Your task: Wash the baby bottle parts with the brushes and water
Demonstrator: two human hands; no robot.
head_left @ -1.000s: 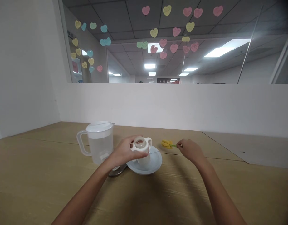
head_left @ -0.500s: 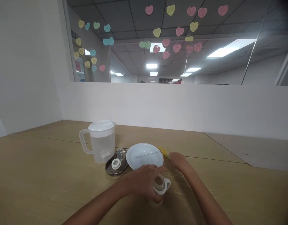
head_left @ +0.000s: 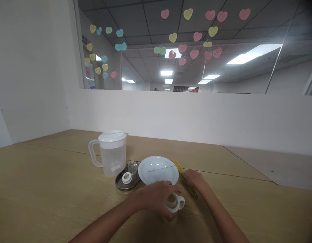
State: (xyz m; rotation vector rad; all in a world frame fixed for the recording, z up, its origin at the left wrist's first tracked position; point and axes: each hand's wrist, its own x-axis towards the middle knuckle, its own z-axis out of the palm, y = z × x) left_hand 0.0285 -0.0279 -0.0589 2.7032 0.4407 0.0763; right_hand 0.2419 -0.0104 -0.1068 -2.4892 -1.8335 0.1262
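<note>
My left hand (head_left: 158,199) wraps round a clear bottle with a white handled collar (head_left: 180,203); its open mouth faces up. My right hand (head_left: 194,178) is closed on a long thin brush-like tool (head_left: 177,164) with a yellow end and a greenish stem, lying slantwise beside the plate. The fingertips of that hand are hidden. Just beyond my left hand sits a white oval plate (head_left: 158,163), with a thin wire-like rod across it. On a small metal tray (head_left: 121,184) rest a white ring-shaped cap (head_left: 126,178) and a small clear cup or cover (head_left: 132,166).
A lidded, translucent pitcher (head_left: 112,157) with clear liquid stands at the left, behind the tray. The wooden table (head_left: 56,189) meets a white wall (head_left: 156,113) at the back, under a window with heart-shaped notes.
My right hand has shifted along the yellow-ended tool, and more of its stem now shows below the hand. The left hand stays on the bottle. The view has shifted slightly.
</note>
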